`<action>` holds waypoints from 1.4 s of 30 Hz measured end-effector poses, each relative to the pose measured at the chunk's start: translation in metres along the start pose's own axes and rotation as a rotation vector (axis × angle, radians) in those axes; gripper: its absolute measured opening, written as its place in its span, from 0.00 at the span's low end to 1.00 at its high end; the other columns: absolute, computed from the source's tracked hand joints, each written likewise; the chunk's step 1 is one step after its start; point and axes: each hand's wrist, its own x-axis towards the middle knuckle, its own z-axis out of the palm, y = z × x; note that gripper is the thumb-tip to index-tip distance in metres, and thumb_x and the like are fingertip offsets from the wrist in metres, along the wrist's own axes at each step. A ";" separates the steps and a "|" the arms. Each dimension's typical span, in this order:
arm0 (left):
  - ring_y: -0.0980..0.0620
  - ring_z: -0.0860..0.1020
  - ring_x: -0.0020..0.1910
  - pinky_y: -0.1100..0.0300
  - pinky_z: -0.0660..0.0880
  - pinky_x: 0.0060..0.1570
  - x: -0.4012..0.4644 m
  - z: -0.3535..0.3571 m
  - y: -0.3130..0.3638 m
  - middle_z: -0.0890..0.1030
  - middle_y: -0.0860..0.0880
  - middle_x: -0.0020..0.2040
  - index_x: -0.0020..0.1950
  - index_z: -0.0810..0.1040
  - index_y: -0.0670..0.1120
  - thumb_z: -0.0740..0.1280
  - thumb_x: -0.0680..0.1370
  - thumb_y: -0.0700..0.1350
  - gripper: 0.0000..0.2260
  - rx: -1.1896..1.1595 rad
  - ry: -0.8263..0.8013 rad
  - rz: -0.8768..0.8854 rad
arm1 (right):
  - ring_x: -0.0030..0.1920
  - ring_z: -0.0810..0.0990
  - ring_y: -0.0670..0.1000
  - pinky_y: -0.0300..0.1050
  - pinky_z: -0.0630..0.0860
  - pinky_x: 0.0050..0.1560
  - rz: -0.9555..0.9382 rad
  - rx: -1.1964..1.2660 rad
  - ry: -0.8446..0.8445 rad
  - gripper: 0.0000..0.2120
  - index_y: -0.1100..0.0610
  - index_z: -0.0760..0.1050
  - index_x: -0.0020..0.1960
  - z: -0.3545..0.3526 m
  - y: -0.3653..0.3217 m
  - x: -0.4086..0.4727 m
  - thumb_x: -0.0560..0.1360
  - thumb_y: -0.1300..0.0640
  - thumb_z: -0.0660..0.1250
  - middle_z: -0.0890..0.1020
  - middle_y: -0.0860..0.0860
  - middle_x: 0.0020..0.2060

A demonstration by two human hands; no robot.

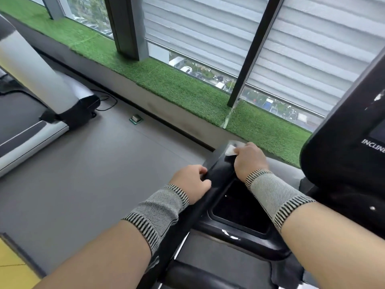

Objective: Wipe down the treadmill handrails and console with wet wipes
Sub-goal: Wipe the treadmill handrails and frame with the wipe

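Nearest the camera, two forearms are reaching forward, each wearing a grey knit wristband with striped edges. Between them the black tray of the treadmill is lying open, a shallow recessed pocket set into the glossy frame.

The left hand is resting on the left edge of the handrail, just left of the tray, its fingers curling over the rim and gripping it. The right hand is sitting beyond the tray, at the far end of the handrail, its fingers bending down and pinching a white wipe against the black surface. The wipe is showing as a small crumpled patch under the fingertips, touching the handrail's top corner.

To the right of the tray, the console is rising as a big dark curved panel, with the word "INCLINE" printed near its lower edge.

Left of the tray, grey floor is stretching away, and on it a second treadmill is standing well apart, silver and black, with a cable trailing from its front end. A small box-like thing is lying on the floor near the wall; what it is I cannot tell.

Beyond the tray, a ledge of green turf is running along the window, where pale blinds are hanging behind dark frames.
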 end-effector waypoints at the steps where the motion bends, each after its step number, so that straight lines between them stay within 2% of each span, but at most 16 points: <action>1: 0.52 0.76 0.60 0.61 0.70 0.62 0.002 0.000 0.001 0.79 0.51 0.62 0.68 0.74 0.49 0.66 0.76 0.49 0.20 -0.001 -0.006 0.002 | 0.60 0.72 0.55 0.45 0.68 0.61 -0.088 0.035 0.014 0.17 0.53 0.78 0.60 0.002 -0.005 -0.014 0.76 0.63 0.58 0.74 0.52 0.58; 3: 0.51 0.77 0.59 0.59 0.72 0.61 0.006 0.001 0.005 0.80 0.49 0.61 0.68 0.74 0.49 0.65 0.76 0.48 0.20 -0.003 -0.019 0.008 | 0.60 0.72 0.53 0.43 0.67 0.61 -0.244 0.026 0.009 0.17 0.50 0.79 0.60 0.004 -0.013 -0.028 0.76 0.62 0.59 0.76 0.49 0.57; 5: 0.51 0.77 0.59 0.59 0.72 0.60 0.007 0.001 0.008 0.80 0.49 0.60 0.67 0.74 0.49 0.65 0.76 0.49 0.19 0.001 -0.015 0.012 | 0.61 0.71 0.53 0.42 0.66 0.61 -0.254 -0.032 -0.015 0.17 0.50 0.79 0.60 0.002 -0.015 -0.012 0.76 0.62 0.58 0.77 0.50 0.57; 10: 0.51 0.76 0.60 0.58 0.71 0.63 0.008 0.005 0.006 0.79 0.49 0.62 0.67 0.74 0.48 0.66 0.76 0.49 0.20 0.009 0.003 0.024 | 0.59 0.75 0.57 0.46 0.71 0.61 0.090 0.052 -0.033 0.16 0.55 0.78 0.60 -0.002 -0.005 0.039 0.77 0.62 0.58 0.79 0.55 0.57; 13: 0.51 0.76 0.61 0.57 0.70 0.64 0.005 0.005 0.005 0.78 0.49 0.63 0.68 0.73 0.49 0.65 0.76 0.48 0.20 0.002 0.001 0.027 | 0.60 0.76 0.57 0.47 0.72 0.63 0.166 0.034 -0.056 0.16 0.59 0.77 0.61 -0.009 0.003 0.035 0.76 0.64 0.58 0.79 0.56 0.59; 16: 0.51 0.76 0.61 0.58 0.70 0.63 0.002 0.003 0.002 0.78 0.49 0.63 0.68 0.73 0.49 0.64 0.76 0.46 0.19 -0.003 -0.016 0.026 | 0.61 0.73 0.56 0.48 0.69 0.64 0.060 -0.044 -0.033 0.18 0.56 0.76 0.63 -0.011 -0.006 0.003 0.77 0.63 0.56 0.75 0.55 0.63; 20: 0.51 0.79 0.55 0.57 0.74 0.59 -0.003 -0.002 -0.001 0.82 0.50 0.58 0.66 0.76 0.50 0.64 0.76 0.44 0.18 -0.015 -0.041 -0.001 | 0.61 0.70 0.53 0.43 0.65 0.62 -0.263 -0.022 -0.056 0.18 0.49 0.78 0.61 0.000 -0.024 -0.034 0.77 0.61 0.57 0.74 0.49 0.61; 24: 0.50 0.80 0.52 0.59 0.75 0.58 -0.012 -0.008 -0.009 0.82 0.50 0.56 0.62 0.79 0.48 0.63 0.76 0.42 0.15 -0.063 -0.029 -0.044 | 0.59 0.74 0.55 0.46 0.70 0.62 -0.005 -0.033 -0.001 0.17 0.54 0.77 0.62 -0.008 -0.007 0.000 0.77 0.62 0.57 0.73 0.55 0.60; 26: 0.51 0.79 0.55 0.61 0.73 0.59 -0.016 -0.009 -0.014 0.82 0.51 0.57 0.61 0.80 0.48 0.62 0.76 0.41 0.15 -0.043 -0.024 -0.046 | 0.59 0.75 0.54 0.46 0.70 0.62 -0.021 -0.016 -0.003 0.16 0.54 0.77 0.61 -0.007 -0.012 -0.007 0.77 0.62 0.58 0.72 0.55 0.60; 28: 0.52 0.79 0.56 0.63 0.72 0.57 -0.020 -0.009 -0.017 0.82 0.51 0.56 0.60 0.81 0.48 0.62 0.76 0.41 0.14 -0.024 -0.013 -0.049 | 0.58 0.74 0.53 0.45 0.70 0.62 -0.203 0.014 -0.048 0.17 0.52 0.79 0.60 0.000 -0.026 -0.036 0.77 0.63 0.59 0.74 0.52 0.59; 31: 0.51 0.79 0.50 0.63 0.72 0.48 -0.025 -0.009 -0.020 0.84 0.50 0.51 0.54 0.83 0.48 0.62 0.76 0.41 0.12 0.001 0.002 -0.055 | 0.55 0.75 0.54 0.41 0.69 0.57 -0.522 0.049 -0.115 0.16 0.52 0.80 0.58 0.010 -0.035 -0.076 0.76 0.62 0.60 0.75 0.51 0.54; 32: 0.51 0.79 0.51 0.64 0.72 0.49 -0.027 -0.009 -0.021 0.84 0.50 0.51 0.55 0.82 0.48 0.62 0.76 0.40 0.12 -0.003 -0.001 -0.062 | 0.55 0.75 0.54 0.41 0.69 0.57 -0.503 0.029 -0.112 0.16 0.52 0.80 0.58 0.009 -0.033 -0.071 0.76 0.62 0.60 0.75 0.52 0.54; 35: 0.51 0.78 0.56 0.64 0.71 0.57 -0.035 -0.010 -0.027 0.83 0.49 0.55 0.57 0.82 0.47 0.61 0.76 0.38 0.14 -0.043 -0.008 -0.094 | 0.56 0.76 0.54 0.44 0.71 0.58 -0.190 -0.019 -0.030 0.15 0.53 0.79 0.59 0.000 -0.022 -0.042 0.77 0.62 0.59 0.74 0.53 0.56; 36: 0.51 0.78 0.56 0.63 0.72 0.58 -0.039 -0.010 -0.029 0.83 0.49 0.56 0.57 0.82 0.47 0.60 0.76 0.37 0.15 -0.052 -0.007 -0.101 | 0.56 0.76 0.54 0.45 0.71 0.58 -0.157 -0.027 -0.013 0.15 0.53 0.78 0.60 -0.002 -0.023 -0.041 0.77 0.62 0.58 0.73 0.53 0.56; 40: 0.51 0.78 0.56 0.59 0.73 0.60 -0.049 -0.009 -0.038 0.83 0.49 0.56 0.58 0.81 0.47 0.59 0.75 0.36 0.17 -0.076 -0.007 -0.120 | 0.55 0.76 0.53 0.44 0.71 0.60 -0.472 -0.023 -0.154 0.16 0.52 0.78 0.60 0.006 -0.042 -0.076 0.77 0.62 0.58 0.74 0.51 0.55; 42: 0.51 0.78 0.56 0.58 0.73 0.60 -0.053 -0.009 -0.039 0.83 0.50 0.56 0.58 0.81 0.48 0.60 0.76 0.38 0.15 -0.056 0.004 -0.120 | 0.54 0.76 0.53 0.44 0.71 0.58 -0.401 -0.039 -0.099 0.15 0.54 0.79 0.58 0.003 -0.033 -0.070 0.77 0.62 0.58 0.74 0.52 0.54</action>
